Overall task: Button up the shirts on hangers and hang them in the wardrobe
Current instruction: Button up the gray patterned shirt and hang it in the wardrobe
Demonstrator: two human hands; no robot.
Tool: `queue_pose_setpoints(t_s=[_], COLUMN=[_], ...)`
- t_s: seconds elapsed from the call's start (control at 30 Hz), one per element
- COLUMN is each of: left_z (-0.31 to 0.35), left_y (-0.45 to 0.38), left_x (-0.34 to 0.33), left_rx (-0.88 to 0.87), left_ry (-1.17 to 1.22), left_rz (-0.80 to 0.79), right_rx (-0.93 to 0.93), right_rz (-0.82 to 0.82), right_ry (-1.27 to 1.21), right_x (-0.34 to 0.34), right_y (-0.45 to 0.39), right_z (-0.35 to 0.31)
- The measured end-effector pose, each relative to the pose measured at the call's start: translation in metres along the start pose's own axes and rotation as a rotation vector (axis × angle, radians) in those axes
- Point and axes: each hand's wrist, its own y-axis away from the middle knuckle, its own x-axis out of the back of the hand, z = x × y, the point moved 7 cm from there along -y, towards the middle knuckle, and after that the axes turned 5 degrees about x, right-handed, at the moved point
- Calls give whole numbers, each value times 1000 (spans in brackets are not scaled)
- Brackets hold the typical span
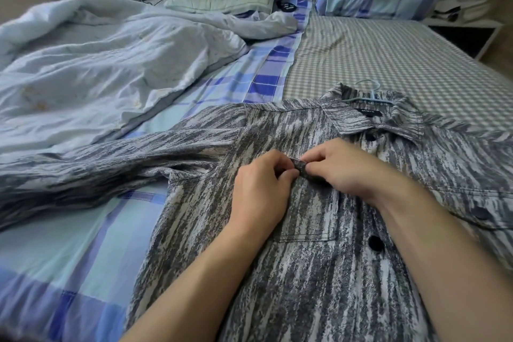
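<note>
I see my left hand (261,189) and right hand (342,168) at centre, fingers curled, together pinching a fold of the grey streaked shirt (299,272) lying on the bed (388,58). At one o'clock, a blue hanger (370,97) pokes from its collar; a crumpled duvet (97,69) lies at ten.

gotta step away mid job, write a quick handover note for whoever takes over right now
Left hand and right hand both pinch the shirt placket at one spot in the upper chest, mid-buttoning.
Shirt lies flat on the bed, front up, with the blue hanger in its collar.
The buttons below look unfastened.
Left: this button, the lower ones, then hanging it in the wardrobe, which is out of view.
</note>
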Motion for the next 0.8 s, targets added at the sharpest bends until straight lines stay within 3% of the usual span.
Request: queue_pose_setpoints(t_s=[0.17, 0.3, 0.4, 0.63, 0.8], left_z=[11, 19, 17, -4, -3], left_y=[11, 15, 11, -1, 2], left_x=[0, -2, -4, 0, -1], left_rx=[-203, -349, -310, -35, -56], left_ry=[-73, -183, -174, 38, -16], left_rz=[57, 112, 86, 26, 49], right_rx=[-22, -19, -2, 157, 219], right_rz=[96, 51, 65, 222, 280], right_ry=[-110, -126, -144, -97, -15], right_x=[5, 3, 5, 7, 6], right_y=[4, 8, 10, 7, 9], right_z=[6, 7, 6, 3, 4])
